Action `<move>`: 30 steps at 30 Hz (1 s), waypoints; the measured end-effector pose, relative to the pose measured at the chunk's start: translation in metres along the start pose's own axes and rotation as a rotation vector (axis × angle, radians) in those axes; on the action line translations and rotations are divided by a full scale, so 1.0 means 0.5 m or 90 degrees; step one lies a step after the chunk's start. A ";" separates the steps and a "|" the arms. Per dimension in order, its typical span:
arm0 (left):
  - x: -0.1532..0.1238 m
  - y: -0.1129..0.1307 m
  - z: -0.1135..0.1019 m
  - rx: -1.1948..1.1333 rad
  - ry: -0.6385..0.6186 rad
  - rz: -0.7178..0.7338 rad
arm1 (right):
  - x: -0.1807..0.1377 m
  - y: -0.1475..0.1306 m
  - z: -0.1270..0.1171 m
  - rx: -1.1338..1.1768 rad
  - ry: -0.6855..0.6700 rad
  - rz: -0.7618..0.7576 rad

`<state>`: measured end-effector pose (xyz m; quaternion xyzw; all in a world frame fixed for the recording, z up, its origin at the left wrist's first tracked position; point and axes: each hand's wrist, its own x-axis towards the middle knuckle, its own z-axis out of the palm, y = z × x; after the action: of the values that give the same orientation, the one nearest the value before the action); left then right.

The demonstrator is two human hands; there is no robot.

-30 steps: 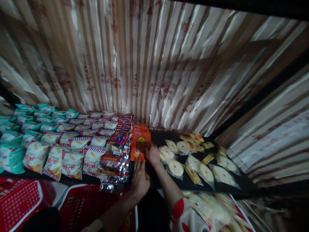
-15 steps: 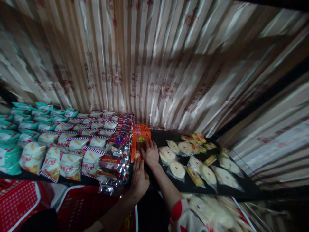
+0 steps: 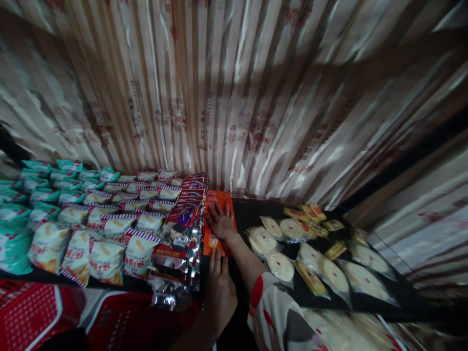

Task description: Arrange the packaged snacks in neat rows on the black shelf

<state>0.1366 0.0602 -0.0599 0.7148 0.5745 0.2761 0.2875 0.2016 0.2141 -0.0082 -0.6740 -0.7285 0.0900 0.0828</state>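
Note:
Orange snack packets lie overlapping in a row on the dark shelf. My right hand lies on top of them, fingers spread, covering their middle. Its sleeve is pale with red and grey shapes. My left hand is at the front end of the row, its outstretched fingers touching the nearest packet's lower edge. Neither hand grips anything that I can see. Just left of the orange packets is a row of overlapping dark red and silver packets.
White shrimp-snack bags and teal bags stand in rows at left. Clear-wrapped round pale flat items and small yellow packets lie scattered at right. Red baskets sit below the shelf's front edge. A pleated curtain hangs behind.
My right hand has slid forward and left over the orange packets, its fingers spreading. My left hand has drawn back slightly, staying at their front edge. The view has shifted a little.

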 end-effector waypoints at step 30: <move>-0.149 0.006 -0.091 -0.059 -0.112 0.258 | -0.207 -0.024 0.009 0.307 0.281 0.078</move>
<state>0.0915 -0.0092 -0.0315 0.8231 0.3784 0.2908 0.3077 0.1971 0.1098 -0.0096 -0.6807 -0.6092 0.1165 0.3898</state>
